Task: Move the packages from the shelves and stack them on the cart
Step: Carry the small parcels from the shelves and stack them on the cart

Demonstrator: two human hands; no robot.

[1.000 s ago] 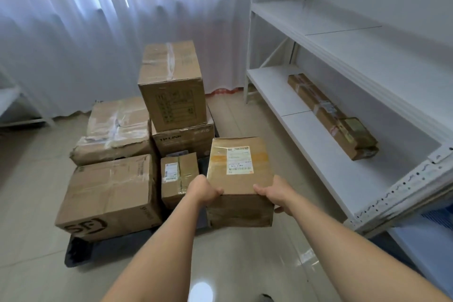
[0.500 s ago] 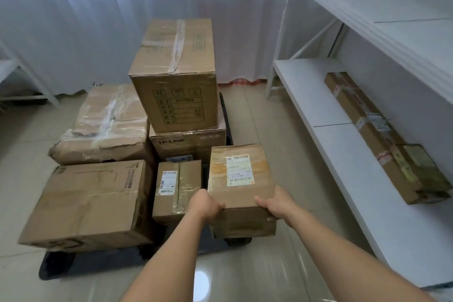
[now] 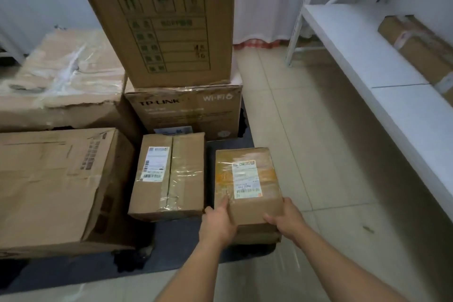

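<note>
- At the cart's [image 3: 171, 250] near right corner: left hand [image 3: 217, 224] and right hand [image 3: 285, 219] grip the labelled package [image 3: 247, 184].
- Risk: the package, overhanging that edge, may tip off on release.

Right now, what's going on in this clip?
A person is loading cardboard packages onto a dark flat cart. Both hands grip a small labelled box: the left hand at its near left corner, the right hand at its near right corner. The box sits low at the cart's front right, beside another small labelled box and in front of the TP-LINK box. One long package lies on the white shelf.
</note>
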